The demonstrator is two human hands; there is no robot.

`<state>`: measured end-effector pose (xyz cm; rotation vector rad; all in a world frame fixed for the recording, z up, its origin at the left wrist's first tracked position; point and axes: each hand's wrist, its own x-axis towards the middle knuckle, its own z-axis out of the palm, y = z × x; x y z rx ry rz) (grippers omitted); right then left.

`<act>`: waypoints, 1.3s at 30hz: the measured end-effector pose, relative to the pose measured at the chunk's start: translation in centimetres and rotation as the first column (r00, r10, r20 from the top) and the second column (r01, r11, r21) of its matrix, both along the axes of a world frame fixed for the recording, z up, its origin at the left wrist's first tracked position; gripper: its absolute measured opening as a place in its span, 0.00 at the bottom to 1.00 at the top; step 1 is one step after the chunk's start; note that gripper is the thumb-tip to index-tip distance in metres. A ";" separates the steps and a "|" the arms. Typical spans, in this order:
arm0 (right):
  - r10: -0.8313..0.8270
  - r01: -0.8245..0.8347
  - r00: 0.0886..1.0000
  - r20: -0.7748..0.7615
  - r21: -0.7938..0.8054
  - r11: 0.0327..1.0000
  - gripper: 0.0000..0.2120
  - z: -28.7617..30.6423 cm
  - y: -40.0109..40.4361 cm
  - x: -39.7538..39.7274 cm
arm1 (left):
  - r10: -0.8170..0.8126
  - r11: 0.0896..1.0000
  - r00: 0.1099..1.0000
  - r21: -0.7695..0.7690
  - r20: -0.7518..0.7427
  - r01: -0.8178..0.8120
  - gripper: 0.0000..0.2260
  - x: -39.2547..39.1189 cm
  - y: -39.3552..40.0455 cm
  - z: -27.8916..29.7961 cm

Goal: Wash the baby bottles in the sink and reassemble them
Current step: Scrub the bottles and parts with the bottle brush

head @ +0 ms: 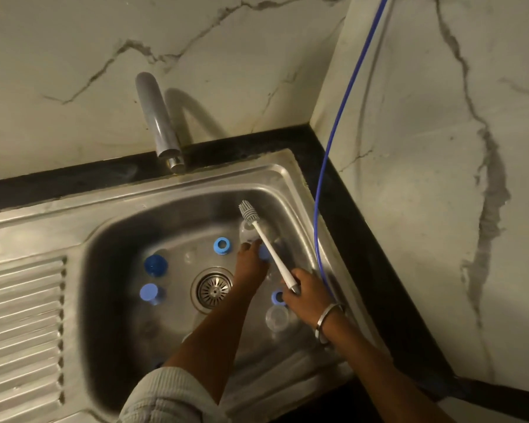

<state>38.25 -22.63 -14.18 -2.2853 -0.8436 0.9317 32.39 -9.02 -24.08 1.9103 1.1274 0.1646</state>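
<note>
Right hand: the right hand [306,296] grips the white handle of a bottle brush [268,247], bristle head aimed at 11 o'clock.
Left hand: the left hand [251,264] holds a clear baby bottle [247,232] at the sink's [129,227] 1 o'clock corner.
Loose parts: blue ring [222,245] at 12 o'clock of the drain [213,290]; two blue caps [155,265] at 9 o'clock; clear cup [277,317] at 4 o'clock.

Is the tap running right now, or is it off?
Off, as far as the picture shows: no stream falls from the tap spout into the sink, and the steel basin below it shows no splash.
</note>
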 end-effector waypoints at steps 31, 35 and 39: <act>0.309 -0.289 0.932 -0.191 0.127 0.949 0.13 4.5 -2.5 -3.5 | 0.831 0.478 0.536 -0.684 0.149 -0.551 0.08 -14.3 4.8 8.8; 0.318 -0.295 0.938 -0.139 0.164 0.941 0.14 4.8 -3.1 -3.3 | 0.849 0.495 0.489 -0.621 0.198 -0.608 0.09 -14.7 4.6 9.7; 0.386 -0.361 0.912 -0.138 0.174 0.916 0.13 4.9 -3.6 -3.3 | 0.814 0.518 0.561 -0.623 0.149 -0.586 0.07 -14.7 4.3 10.4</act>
